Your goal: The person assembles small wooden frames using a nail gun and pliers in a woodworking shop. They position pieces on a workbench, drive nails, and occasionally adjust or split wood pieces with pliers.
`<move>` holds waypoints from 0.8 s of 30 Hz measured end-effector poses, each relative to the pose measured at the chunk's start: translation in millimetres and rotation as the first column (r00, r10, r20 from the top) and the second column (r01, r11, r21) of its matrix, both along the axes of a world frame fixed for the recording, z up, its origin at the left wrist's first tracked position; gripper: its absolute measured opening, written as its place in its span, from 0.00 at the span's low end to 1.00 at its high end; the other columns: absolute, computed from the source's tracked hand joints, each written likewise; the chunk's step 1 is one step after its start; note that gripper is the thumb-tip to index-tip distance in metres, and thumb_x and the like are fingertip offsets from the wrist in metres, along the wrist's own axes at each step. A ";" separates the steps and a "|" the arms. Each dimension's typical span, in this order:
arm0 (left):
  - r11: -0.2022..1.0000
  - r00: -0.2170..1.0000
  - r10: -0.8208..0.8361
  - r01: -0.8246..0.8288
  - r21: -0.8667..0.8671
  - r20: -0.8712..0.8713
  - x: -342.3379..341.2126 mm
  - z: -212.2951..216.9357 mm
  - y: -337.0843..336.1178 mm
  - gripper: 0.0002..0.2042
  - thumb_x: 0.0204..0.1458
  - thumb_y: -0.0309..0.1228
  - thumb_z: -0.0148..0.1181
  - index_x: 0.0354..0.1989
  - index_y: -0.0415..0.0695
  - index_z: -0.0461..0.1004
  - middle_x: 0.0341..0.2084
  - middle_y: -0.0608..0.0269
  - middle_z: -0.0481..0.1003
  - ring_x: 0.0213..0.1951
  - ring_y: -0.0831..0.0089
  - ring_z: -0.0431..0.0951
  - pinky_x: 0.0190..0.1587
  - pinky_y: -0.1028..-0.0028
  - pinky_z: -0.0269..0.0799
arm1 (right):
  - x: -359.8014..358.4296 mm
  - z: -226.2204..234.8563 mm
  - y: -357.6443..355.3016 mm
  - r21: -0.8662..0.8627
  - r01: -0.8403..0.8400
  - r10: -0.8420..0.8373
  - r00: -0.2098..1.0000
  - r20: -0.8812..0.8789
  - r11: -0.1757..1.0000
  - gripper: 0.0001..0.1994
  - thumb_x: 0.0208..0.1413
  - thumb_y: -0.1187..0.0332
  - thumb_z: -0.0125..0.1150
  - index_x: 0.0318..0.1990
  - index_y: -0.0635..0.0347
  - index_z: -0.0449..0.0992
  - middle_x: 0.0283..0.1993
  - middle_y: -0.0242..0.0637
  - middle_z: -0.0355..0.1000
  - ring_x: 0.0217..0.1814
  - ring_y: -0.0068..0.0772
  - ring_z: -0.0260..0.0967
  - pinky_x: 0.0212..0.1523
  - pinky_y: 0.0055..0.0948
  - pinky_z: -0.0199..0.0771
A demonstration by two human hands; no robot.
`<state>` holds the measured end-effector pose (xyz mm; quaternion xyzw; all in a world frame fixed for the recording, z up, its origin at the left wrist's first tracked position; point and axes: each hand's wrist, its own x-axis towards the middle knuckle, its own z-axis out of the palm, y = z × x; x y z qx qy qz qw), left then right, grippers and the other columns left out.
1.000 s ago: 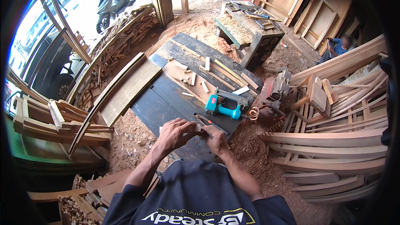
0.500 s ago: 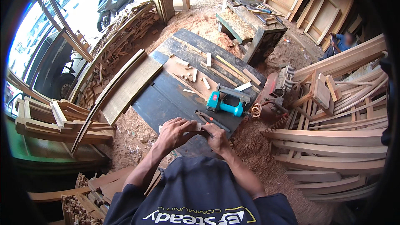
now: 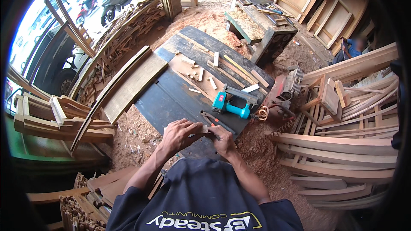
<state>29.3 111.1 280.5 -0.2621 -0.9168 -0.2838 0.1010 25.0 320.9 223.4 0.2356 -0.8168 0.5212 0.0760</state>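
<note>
Near the front edge of the dark table [image 3: 156, 98], my left hand [image 3: 180, 136] is closed round a small pale wood piece [image 3: 202, 129]. My right hand [image 3: 222, 139] meets the right end of that piece, fingers closed; a small dark thing seems to poke out by its thumb, too small to name. Just beyond my hands lie pincers [image 3: 206, 118] and a tool with orange on its handle [image 3: 218, 122]. A teal nail gun [image 3: 233, 106] rests farther right. Short wood offcuts [image 3: 201, 75] lie on a thin board past it.
A coiled air hose [image 3: 284, 124] and a compressor [image 3: 292, 79] stand to the right. Curved timber [image 3: 338, 141] is stacked at far right, more frames [image 3: 55, 119] at left. A plank [image 3: 132, 90] juts from the table's left side. A seated person [image 3: 354, 47] is at the back right.
The whole view has shifted slightly. Both hands keep nearly the same pose on the wood piece, and the tools on the table stay where they were.
</note>
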 end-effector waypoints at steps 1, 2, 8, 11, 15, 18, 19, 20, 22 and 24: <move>1.000 1.000 -0.001 0.001 0.006 -0.002 -0.2 0.5 -0.2 0.16 0.49 0.40 0.68 0.46 0.50 0.78 0.34 0.65 0.81 0.33 0.64 0.78 0.35 0.67 0.76 | -0.3 0.8 -0.2 -0.001 -0.009 0.009 1.000 0.018 1.000 0.14 0.48 0.79 0.69 0.44 0.62 0.78 0.40 0.43 0.78 0.43 0.45 0.78 0.43 0.36 0.77; 1.000 1.000 -0.002 0.002 0.010 -0.004 -0.2 0.9 -0.2 0.16 0.49 0.41 0.68 0.45 0.50 0.78 0.33 0.65 0.81 0.33 0.64 0.78 0.35 0.67 0.76 | -0.7 1.4 0.2 -0.002 -0.017 0.017 0.999 0.037 1.000 0.15 0.48 0.79 0.69 0.45 0.62 0.78 0.41 0.43 0.78 0.44 0.43 0.78 0.44 0.35 0.77; 1.000 1.000 0.018 -0.018 0.000 -0.012 -0.9 4.7 -0.1 0.15 0.49 0.39 0.70 0.43 0.48 0.79 0.29 0.65 0.80 0.31 0.66 0.79 0.34 0.67 0.76 | -21.2 -8.4 31.9 -0.130 -0.097 0.134 0.939 0.317 0.987 0.18 0.51 0.75 0.69 0.51 0.62 0.77 0.47 0.44 0.78 0.44 0.37 0.79 0.46 0.31 0.79; 1.000 1.000 0.026 -0.026 -0.003 -0.002 -0.2 5.8 -0.2 0.14 0.50 0.40 0.69 0.42 0.48 0.79 0.28 0.66 0.79 0.31 0.66 0.79 0.34 0.67 0.76 | -48.2 -28.9 66.6 -0.090 0.005 0.039 0.880 0.474 0.996 0.18 0.54 0.71 0.67 0.53 0.63 0.76 0.49 0.47 0.78 0.46 0.36 0.79 0.47 0.31 0.79; 0.999 0.999 0.037 -0.036 0.034 -0.015 -1.3 5.5 0.7 0.15 0.50 0.40 0.69 0.43 0.47 0.80 0.29 0.65 0.80 0.32 0.66 0.80 0.35 0.68 0.76 | -92.3 -67.9 101.0 0.409 0.139 -0.295 0.890 0.349 0.902 0.18 0.54 0.71 0.65 0.53 0.62 0.75 0.52 0.47 0.76 0.49 0.41 0.77 0.49 0.38 0.78; 0.999 0.999 0.043 -0.043 0.025 -0.016 0.0 4.3 2.3 0.15 0.51 0.41 0.68 0.43 0.47 0.79 0.29 0.64 0.80 0.33 0.65 0.80 0.36 0.68 0.76 | -116.7 -93.0 110.5 0.622 0.154 -0.241 0.969 0.058 0.768 0.22 0.53 0.70 0.66 0.56 0.63 0.72 0.53 0.50 0.73 0.57 0.49 0.71 0.57 0.45 0.71; 0.999 0.999 0.047 -0.047 0.021 -0.009 0.7 3.7 2.8 0.15 0.52 0.42 0.67 0.42 0.47 0.79 0.29 0.64 0.79 0.33 0.65 0.79 0.37 0.67 0.76 | -124.5 -99.7 110.7 0.661 0.124 -0.215 0.975 0.057 0.740 0.24 0.53 0.70 0.66 0.57 0.63 0.70 0.54 0.51 0.72 0.58 0.51 0.69 0.59 0.47 0.69; 0.999 0.999 0.044 -0.044 0.014 0.003 2.0 3.0 3.0 0.15 0.53 0.43 0.66 0.42 0.47 0.79 0.29 0.63 0.79 0.34 0.64 0.79 0.38 0.67 0.75 | -129.7 -106.2 110.2 0.709 0.100 -0.200 0.978 0.059 0.698 0.26 0.52 0.69 0.66 0.59 0.63 0.68 0.54 0.51 0.71 0.59 0.53 0.68 0.61 0.48 0.67; 0.998 0.999 0.052 -0.052 0.033 -0.002 4.1 1.5 2.5 0.14 0.53 0.43 0.66 0.42 0.48 0.79 0.29 0.63 0.79 0.34 0.64 0.79 0.38 0.67 0.75 | -137.6 -118.6 106.5 0.791 0.035 -0.171 0.981 0.089 0.611 0.30 0.52 0.68 0.67 0.62 0.63 0.64 0.55 0.52 0.70 0.59 0.54 0.67 0.60 0.47 0.68; 0.997 0.998 0.059 -0.059 0.045 -0.009 5.5 -0.1 0.8 0.14 0.53 0.42 0.66 0.43 0.48 0.78 0.30 0.64 0.79 0.35 0.64 0.79 0.39 0.67 0.75 | -144.0 -130.3 101.5 0.845 0.035 -0.131 0.990 0.042 0.534 0.32 0.51 0.68 0.66 0.64 0.63 0.62 0.50 0.54 0.72 0.54 0.55 0.69 0.58 0.47 0.68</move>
